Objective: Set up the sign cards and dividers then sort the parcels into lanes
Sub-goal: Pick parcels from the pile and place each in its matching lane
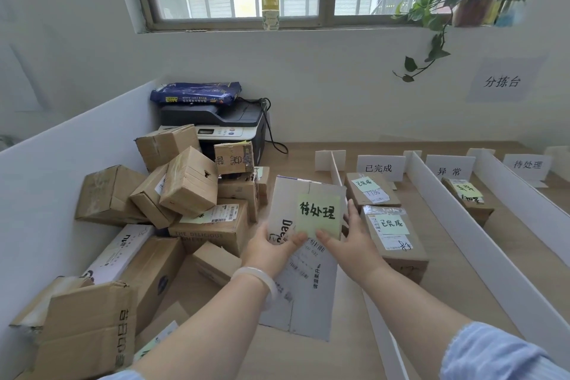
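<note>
Grey parcel (303, 219) with green note gripped between left hand (271, 245) and right hand (351, 241).

Left hand (267, 245) and right hand (354, 242) outstretched, fingers (350, 210) gripping

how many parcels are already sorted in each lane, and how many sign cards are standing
已完成 lane: 2 parcels
异常 lane: 1 parcel
待处理 lane: 0 parcels visible
Labelled sign cards standing: 3
Total sorted parcels: 3
Both hands, left and right, hold a grey parcel noted 待处理, not yet in a lane.
</note>
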`<state>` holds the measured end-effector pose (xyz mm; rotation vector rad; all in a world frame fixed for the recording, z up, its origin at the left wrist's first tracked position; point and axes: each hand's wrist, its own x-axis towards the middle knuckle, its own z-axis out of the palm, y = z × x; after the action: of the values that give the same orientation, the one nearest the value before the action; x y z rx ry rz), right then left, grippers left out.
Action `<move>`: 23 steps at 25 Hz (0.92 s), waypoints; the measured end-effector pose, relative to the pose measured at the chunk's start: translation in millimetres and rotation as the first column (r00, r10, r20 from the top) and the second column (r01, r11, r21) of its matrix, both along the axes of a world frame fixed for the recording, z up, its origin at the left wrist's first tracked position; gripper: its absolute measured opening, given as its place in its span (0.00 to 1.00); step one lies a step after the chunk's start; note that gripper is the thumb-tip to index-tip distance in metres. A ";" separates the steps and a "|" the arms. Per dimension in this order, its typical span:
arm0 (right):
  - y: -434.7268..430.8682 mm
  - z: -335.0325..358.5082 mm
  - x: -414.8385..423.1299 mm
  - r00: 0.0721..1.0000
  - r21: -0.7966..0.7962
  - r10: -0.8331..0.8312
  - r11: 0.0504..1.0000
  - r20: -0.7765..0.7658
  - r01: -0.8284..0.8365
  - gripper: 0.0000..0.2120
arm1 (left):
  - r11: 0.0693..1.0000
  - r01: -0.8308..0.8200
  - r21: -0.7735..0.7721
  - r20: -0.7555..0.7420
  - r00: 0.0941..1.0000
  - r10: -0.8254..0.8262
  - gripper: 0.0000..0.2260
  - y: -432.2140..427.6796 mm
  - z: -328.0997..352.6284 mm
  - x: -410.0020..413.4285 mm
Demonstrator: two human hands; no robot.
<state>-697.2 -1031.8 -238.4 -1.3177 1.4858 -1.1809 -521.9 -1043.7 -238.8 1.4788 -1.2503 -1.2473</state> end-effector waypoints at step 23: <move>73.3 9.6 -137.6 0.912 -0.132 -0.207 0.977 -0.355 0.170 0.27 | 0.871 0.406 -0.276 0.157 0.913 -0.376 0.38 31.5 19.3 -148.2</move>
<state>-834.8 -958.5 -228.8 -1.5541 1.8791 -1.1854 -670.1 -1012.2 -219.5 1.1043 -1.7893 -1.1750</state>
